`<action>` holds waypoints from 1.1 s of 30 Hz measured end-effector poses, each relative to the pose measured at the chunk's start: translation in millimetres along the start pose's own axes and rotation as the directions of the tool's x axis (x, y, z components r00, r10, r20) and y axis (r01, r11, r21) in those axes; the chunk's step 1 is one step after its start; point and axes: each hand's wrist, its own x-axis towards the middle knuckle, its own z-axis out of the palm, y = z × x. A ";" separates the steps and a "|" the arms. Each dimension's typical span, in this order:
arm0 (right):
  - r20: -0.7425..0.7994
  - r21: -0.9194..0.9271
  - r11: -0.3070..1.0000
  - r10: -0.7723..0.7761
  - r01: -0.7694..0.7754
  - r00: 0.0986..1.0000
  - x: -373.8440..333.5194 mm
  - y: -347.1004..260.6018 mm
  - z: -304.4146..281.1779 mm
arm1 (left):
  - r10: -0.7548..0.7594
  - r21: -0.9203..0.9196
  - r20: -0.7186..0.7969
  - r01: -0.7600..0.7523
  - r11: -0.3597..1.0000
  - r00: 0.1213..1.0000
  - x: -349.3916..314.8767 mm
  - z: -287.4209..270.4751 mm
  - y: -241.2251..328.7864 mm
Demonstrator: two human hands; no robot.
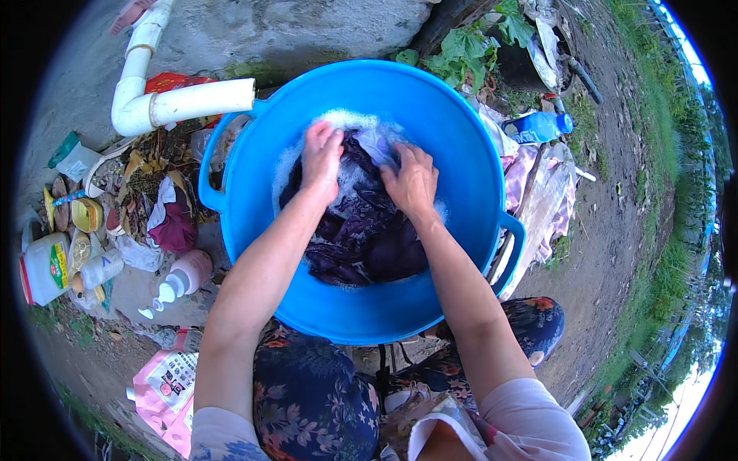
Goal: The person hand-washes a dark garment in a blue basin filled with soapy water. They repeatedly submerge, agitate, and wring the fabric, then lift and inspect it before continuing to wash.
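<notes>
A big blue plastic tub (453, 115) holds dark purple wet laundry (355, 246) in soapy water with white suds (346, 119). My left hand (321, 160) is at the far side of the laundry, its fingers curled by the foam. Suds hide its fingertips, so I cannot make out what is in them. Right of it, a pale lilac cloth (374, 144) lies over the dark fabric. My right hand (412, 180) bends round the near edge of this pale cloth, thumb toward the middle of the tub. Both wrists are above the water.
A white drainpipe (200, 104) reaches the tub's left rim. On the left stand a pink pump bottle (191, 273), a white jug (46, 269) and assorted clutter. A pink bag (165, 392) lies below. Right are a blue bottle (538, 128) and a board (530, 215) over pink cloth.
</notes>
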 end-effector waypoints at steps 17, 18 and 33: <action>0.514 0.855 0.047 0.058 -0.516 0.856 27.6 -30.7 -151.2 | -0.158 -0.003 0.760 0.246 0.969 0.631 -59.2 30.0 34.5; 0.510 0.857 0.028 0.100 -0.515 0.854 32.2 -27.5 -146.8 | -0.099 -0.057 0.767 0.221 0.974 0.633 -66.4 33.3 35.0; 0.065 0.053 0.743 -0.669 0.667 0.740 -56.5 -7.3 -171.5 | -0.533 0.457 0.823 0.328 0.827 0.197 -79.6 5.6 60.8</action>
